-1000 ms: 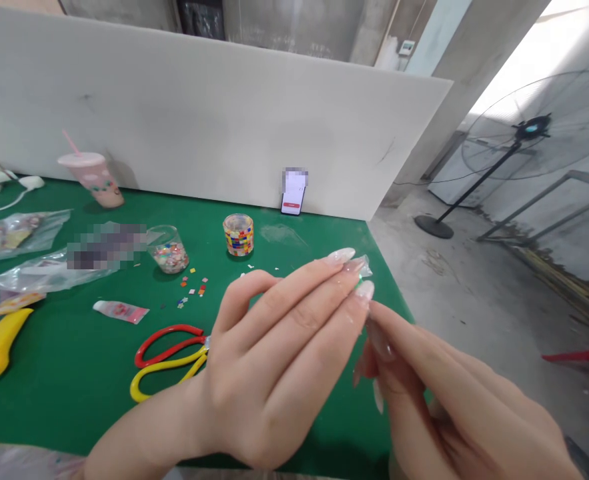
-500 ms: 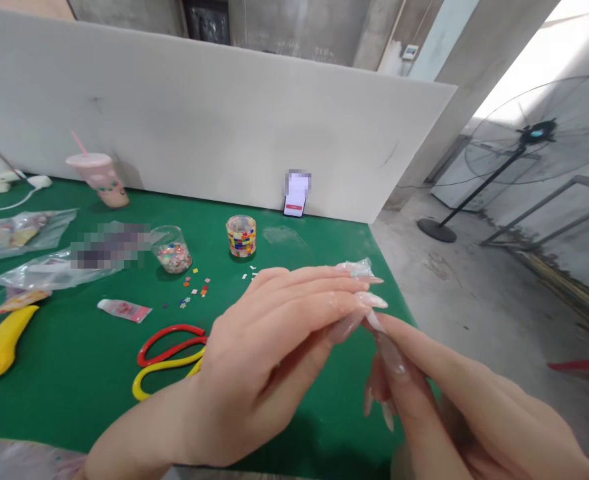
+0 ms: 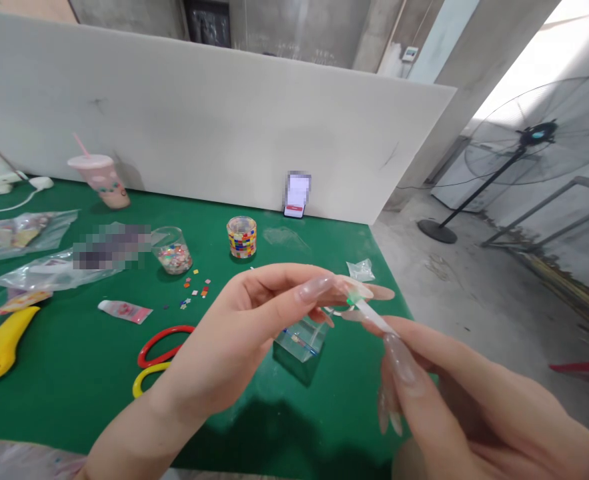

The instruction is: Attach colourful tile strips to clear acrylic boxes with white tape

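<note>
Thumb and forefinger of my right hand (image 3: 439,380) pinch a narrow white strip (image 3: 375,315). My left hand (image 3: 269,307) is closed at the far end of that strip, thumb against forefinger. A tiny green bit (image 3: 353,299) shows by its fingertips, but what they grip is too small to make out. Below the left fingers, a clear plastic box (image 3: 301,343) lies on the green table, partly covered by the hand. Scissors with a red and a yellow handle (image 3: 161,347) are partly hidden behind my left wrist.
A small clear packet (image 3: 361,270) lies near the table's right edge. Left of my hands are a colourful tape roll (image 3: 243,240), a cup of sequins (image 3: 174,259), loose sequins, a pink tube (image 3: 125,311) and a yellow-handled tool (image 3: 4,343). A phone (image 3: 297,197) leans on the white board.
My left hand has turned, bringing its thumb on top, and its fingers have shifted off the strip's near part. The clear box and small packet now show. My right hand keeps its pinch.
</note>
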The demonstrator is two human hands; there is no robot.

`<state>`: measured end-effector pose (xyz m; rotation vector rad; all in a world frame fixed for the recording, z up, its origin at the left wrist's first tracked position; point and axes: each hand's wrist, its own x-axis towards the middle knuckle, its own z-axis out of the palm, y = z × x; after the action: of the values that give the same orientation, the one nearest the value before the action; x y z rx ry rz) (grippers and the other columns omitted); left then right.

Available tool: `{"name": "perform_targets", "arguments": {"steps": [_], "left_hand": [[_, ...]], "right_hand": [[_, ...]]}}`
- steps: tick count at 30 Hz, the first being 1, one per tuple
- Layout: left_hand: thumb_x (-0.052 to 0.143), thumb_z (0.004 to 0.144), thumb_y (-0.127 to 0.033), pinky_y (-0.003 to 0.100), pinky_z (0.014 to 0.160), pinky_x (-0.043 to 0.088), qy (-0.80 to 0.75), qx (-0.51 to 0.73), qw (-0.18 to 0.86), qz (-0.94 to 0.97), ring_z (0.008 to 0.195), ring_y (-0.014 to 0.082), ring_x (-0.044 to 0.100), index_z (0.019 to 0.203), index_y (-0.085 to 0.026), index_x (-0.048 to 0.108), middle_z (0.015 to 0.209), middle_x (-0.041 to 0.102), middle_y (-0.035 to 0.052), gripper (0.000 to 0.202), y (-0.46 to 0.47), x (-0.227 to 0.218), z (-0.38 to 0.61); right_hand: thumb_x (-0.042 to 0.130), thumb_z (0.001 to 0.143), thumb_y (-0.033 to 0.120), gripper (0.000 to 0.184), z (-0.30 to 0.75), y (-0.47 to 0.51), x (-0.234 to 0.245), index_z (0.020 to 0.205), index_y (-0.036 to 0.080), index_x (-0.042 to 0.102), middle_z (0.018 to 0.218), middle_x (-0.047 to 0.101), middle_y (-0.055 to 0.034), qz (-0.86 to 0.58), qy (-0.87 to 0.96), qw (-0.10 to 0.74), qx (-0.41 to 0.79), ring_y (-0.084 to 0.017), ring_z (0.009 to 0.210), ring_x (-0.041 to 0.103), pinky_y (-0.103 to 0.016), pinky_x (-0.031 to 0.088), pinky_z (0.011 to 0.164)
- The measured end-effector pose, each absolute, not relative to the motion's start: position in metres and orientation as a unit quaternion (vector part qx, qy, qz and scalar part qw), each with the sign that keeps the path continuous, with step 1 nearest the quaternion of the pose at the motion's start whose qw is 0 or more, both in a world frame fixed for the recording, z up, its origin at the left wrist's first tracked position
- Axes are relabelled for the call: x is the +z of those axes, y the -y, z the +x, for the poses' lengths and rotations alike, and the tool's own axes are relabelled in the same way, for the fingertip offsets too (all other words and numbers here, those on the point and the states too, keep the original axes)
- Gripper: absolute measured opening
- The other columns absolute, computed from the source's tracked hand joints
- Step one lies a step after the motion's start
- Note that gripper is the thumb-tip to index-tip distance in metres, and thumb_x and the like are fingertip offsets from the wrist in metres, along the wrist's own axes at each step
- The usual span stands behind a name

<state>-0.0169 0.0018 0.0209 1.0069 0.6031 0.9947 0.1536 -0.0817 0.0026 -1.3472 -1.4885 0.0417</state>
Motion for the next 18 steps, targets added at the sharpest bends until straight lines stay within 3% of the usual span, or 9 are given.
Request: {"name": "perform_targets", "arguments": {"steps": [12,18], "left_hand": [[0.071,0.106,-0.03,0.009,0.089,0.059,-0.213,0.453,0.764,0.407,0.108,0.0118,0.082,0.098,-0.025,0.089,0.109,0.088,-0.0016,0.02,-0.005,0.018,-0.018],[0.069,0.107,-0.029,0.007,0.087,0.059,-0.208,0.448,0.764,0.416,0.108,0.0117,0.082,0.098,-0.025,0.089,0.109,0.088,-0.0022,0.022,-0.003,0.02,-0.016]], "right_hand": [[0.062,0.091,0.011,0.029,0.168,0.073,0.009,0.098,0.037,0.073,0.061,0.07,0.0103,-0.549,0.656,0.516,0.05,-0.01,0.044,0.062,-0.02,0.053,0.049],[0.066,0.097,0.03,0.015,0.196,0.065,0.016,0.095,0.036,0.08,0.059,0.074,0.008,-0.557,0.694,0.438,0.129,-0.011,0.041,0.062,-0.017,0.052,0.042]]}}
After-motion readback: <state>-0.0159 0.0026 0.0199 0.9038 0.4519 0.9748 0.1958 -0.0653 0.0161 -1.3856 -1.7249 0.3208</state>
